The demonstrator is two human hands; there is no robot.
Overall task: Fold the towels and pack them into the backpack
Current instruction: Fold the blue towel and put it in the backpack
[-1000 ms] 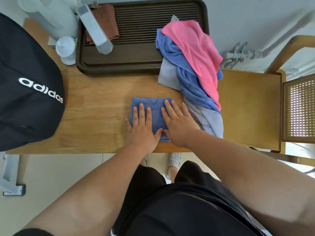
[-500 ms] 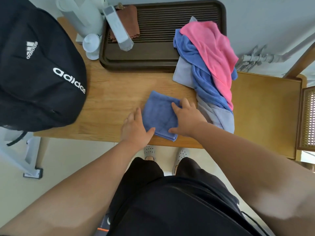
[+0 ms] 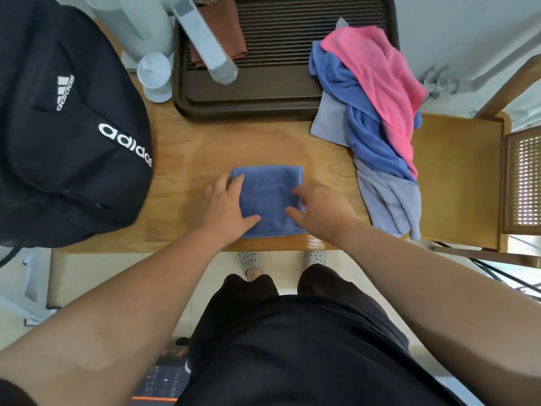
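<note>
A small folded blue towel point(image 3: 268, 197) lies flat near the front edge of the wooden table point(image 3: 181, 159). My left hand point(image 3: 225, 206) rests on its left edge, fingers fairly straight and thumb lying on the cloth. My right hand point(image 3: 319, 209) is at the towel's right edge, its curled fingers and thumb pinching the cloth. The black backpack point(image 3: 73, 127) stands at the table's left end; its opening is not visible. A loose pile sits at the right: a pink towel point(image 3: 377, 77) on a blue towel point(image 3: 366, 133) and a pale grey-blue towel point(image 3: 389, 197).
A dark brown slatted tray point(image 3: 263, 104) at the back holds a brown cloth point(image 3: 225, 30) and a grey oblong object point(image 3: 205, 39). A white jug point(image 3: 137, 22) and a white cup point(image 3: 154, 74) stand beside it. A wooden chair point(image 3: 459, 177) adjoins the table on the right.
My flat hands came off the top of the folded towel and took its sides. The towel was turned askew, then squared up. The view shifted left, showing more of the backpack.
</note>
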